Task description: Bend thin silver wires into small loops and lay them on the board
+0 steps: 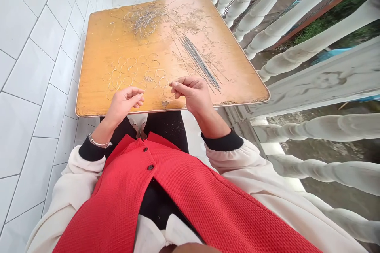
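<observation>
Right hand, centre frame, pinches thin wire; left hand, half open, holds nothing visible. Slack pinch could lose it among rings.

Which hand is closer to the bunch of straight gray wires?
The right. The right hand is close beside the near end of the straight gray wires; the left hand is farther away, over to their left, by the table's near edge.

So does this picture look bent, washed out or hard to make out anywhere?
Head view: the white carved balusters slant and stretch toward the right edge; the orange rectangular tabletop pales on its right side, probably glare; the thin silvery wire rings are faint against it.
</observation>
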The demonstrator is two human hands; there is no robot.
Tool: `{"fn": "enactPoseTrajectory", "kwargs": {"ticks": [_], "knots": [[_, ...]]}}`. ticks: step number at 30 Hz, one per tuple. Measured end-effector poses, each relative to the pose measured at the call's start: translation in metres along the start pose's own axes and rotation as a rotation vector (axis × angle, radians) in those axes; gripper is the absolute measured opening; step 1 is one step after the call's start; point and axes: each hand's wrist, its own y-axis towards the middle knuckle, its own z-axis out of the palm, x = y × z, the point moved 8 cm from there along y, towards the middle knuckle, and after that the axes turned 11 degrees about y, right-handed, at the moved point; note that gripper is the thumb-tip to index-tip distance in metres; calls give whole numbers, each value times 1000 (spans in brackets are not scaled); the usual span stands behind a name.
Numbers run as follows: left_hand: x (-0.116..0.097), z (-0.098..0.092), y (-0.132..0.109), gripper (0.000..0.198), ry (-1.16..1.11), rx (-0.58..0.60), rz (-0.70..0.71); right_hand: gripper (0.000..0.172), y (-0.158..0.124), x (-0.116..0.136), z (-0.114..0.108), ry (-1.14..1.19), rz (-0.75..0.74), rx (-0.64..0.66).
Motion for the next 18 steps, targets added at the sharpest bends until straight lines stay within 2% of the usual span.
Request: {"fn": "enactPoseTrajectory", "kwargs": {"ticks": [3, 6, 9, 12, 15, 18], "knots": [[2, 7, 3, 15, 4, 42, -3, 27, 0, -1, -1, -42, -10, 4], [7, 1, 1, 15, 17, 21, -2, 24, 17, 5, -16, -97, -26, -7], [10, -17, 1, 18, 62, -55, 22, 20, 53, 10, -34, -147, 25, -16], [14, -34, 4, 22, 105, -128, 33, 23, 99, 6, -41, -216, 125, -19], [20, -42, 7, 26, 119, -155, 26, 26, 137, -4, -38, -305, 217, -71], [25, -43, 9, 29, 126, -151, 18, 23, 159, -19, -25, -377, 309, -58]]}}
